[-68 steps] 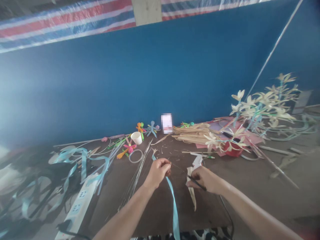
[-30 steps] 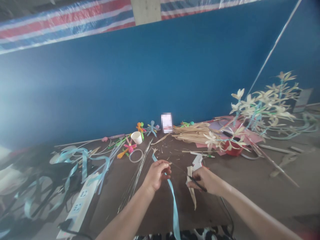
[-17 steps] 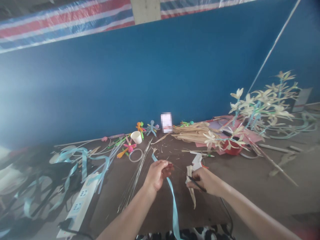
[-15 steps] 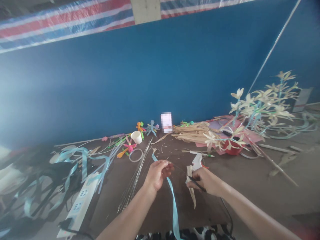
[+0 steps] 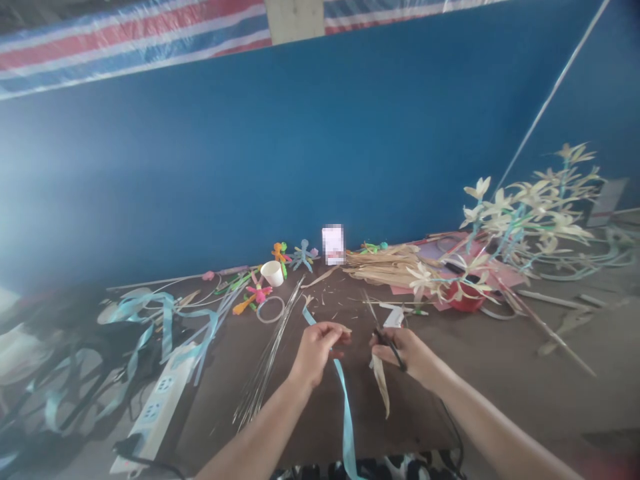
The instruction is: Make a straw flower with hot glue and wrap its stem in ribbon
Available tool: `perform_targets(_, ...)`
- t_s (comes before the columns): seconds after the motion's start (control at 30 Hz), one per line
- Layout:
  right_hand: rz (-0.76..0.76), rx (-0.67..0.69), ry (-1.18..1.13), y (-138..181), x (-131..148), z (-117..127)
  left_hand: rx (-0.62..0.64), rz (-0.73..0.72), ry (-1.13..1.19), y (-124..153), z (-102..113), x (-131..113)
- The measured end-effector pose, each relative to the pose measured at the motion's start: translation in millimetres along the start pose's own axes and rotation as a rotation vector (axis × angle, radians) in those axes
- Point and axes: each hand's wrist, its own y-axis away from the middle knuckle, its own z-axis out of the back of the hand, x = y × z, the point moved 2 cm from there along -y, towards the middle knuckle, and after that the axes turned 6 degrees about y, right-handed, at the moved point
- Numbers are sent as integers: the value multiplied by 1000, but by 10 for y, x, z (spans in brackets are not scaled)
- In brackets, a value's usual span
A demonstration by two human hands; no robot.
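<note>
My left hand [image 5: 316, 353] is closed in a pinch over the brown table; whatever its fingertips hold is too small to make out. A light-blue ribbon [image 5: 346, 413] runs beneath that hand, its far end beside a small pale flower [image 5: 307, 301]. Black-handled scissors [image 5: 393, 348] are in my right hand [image 5: 407, 350], the thin blades pointing up and away. Just below the right fingers hangs or lies a strip of dried husk [image 5: 381, 387]; whether they touch it I cannot tell. A white glue gun [image 5: 393, 315] lies just beyond, partly hidden.
Thin metal wires [image 5: 273, 353] lie left of my hands. A paper cup [image 5: 273, 273], a tape ring [image 5: 271, 310] and colourful figures [image 5: 258, 291] stand behind. A power strip [image 5: 156, 407] is at left. Husks [image 5: 383, 267] and pale flowers [image 5: 530, 200] lie right.
My right hand has turned the scissors, so the blades now point up and away instead of toward my left hand. The left hand has shifted slightly right.
</note>
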Motion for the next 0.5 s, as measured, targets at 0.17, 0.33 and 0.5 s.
perform_targets(0.17, 22, -42, -102, -46, 141, -118, 12, 8, -62, 59, -86, 62)
perform_targets(0.33, 27, -36, -115, -67, 182, -221, 28, 47, -48, 98, -100, 115)
perform_targets(0.5, -2, -41, -272, -51, 138, -264, 63, 166, 104, 93, -55, 168)
